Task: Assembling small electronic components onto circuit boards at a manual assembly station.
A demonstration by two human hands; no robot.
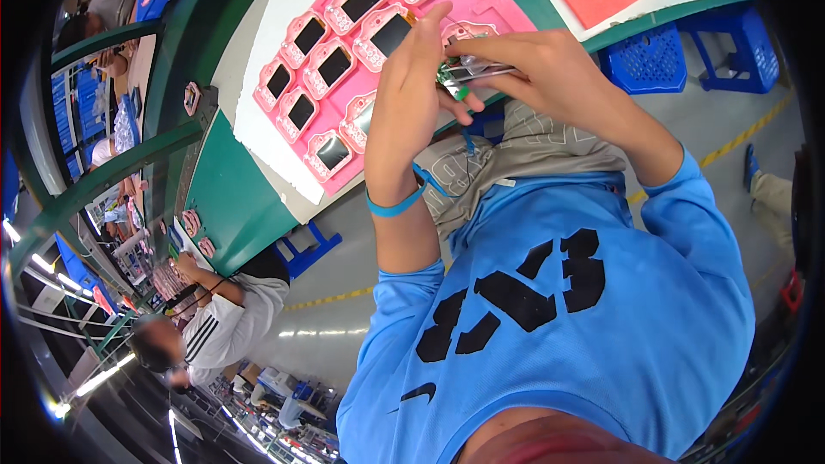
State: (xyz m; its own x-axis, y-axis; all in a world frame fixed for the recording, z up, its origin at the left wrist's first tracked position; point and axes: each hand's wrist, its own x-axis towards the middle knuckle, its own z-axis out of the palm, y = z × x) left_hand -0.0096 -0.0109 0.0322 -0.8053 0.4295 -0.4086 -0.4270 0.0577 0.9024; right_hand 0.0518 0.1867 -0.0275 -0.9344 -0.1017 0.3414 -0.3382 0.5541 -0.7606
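A small green circuit board is held by the curled left hand, near a flat pink tray where pink plastic frames with dark rectangular screens are laid out. Thin silver metal tweezers, probably (fingers block the view), are pinched in the right hand, right by the board.

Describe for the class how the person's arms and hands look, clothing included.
The left hand and right hand are ungloved. A narrow blue band circles the left arm near the wrist. The sleeves are short and blue.
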